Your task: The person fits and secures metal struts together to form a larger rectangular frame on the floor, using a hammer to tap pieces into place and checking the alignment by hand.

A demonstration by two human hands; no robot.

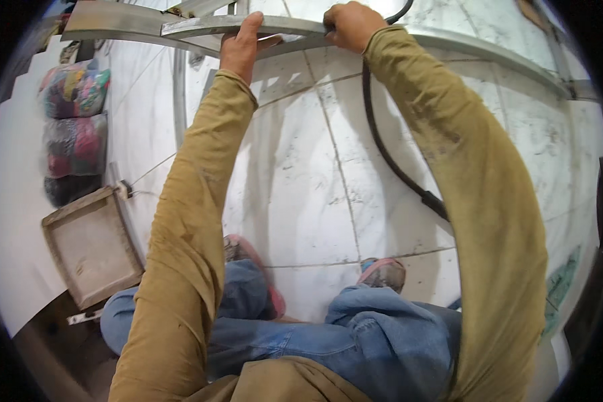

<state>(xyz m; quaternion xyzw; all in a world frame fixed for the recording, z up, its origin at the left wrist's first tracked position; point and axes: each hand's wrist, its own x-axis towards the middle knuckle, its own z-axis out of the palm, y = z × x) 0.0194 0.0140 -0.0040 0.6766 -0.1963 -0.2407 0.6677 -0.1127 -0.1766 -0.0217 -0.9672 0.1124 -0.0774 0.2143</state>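
Observation:
A short, straight grey metal bar [211,27] lies across the top of the view, over a larger metal frame [117,23]. My left hand [241,47] is closed round this bar, its thumb along the top. At the bar's right end my right hand [356,25] is closed, its fingertips curled against a small dark spot there; the palm side is hidden. A black cable [376,127] runs from the floor up behind my right wrist and shows again above it. The frame's long curved-looking rail [489,57] passes under both hands toward the right.
White floor tiles [295,187] with dark smudges lie below. To the left are stacked clear bags of coloured cloth [77,94] and a worn rectangular tray-like board [94,244]. My shoes [384,273] are planted near the cable. A greenish sheet [561,288] is at right.

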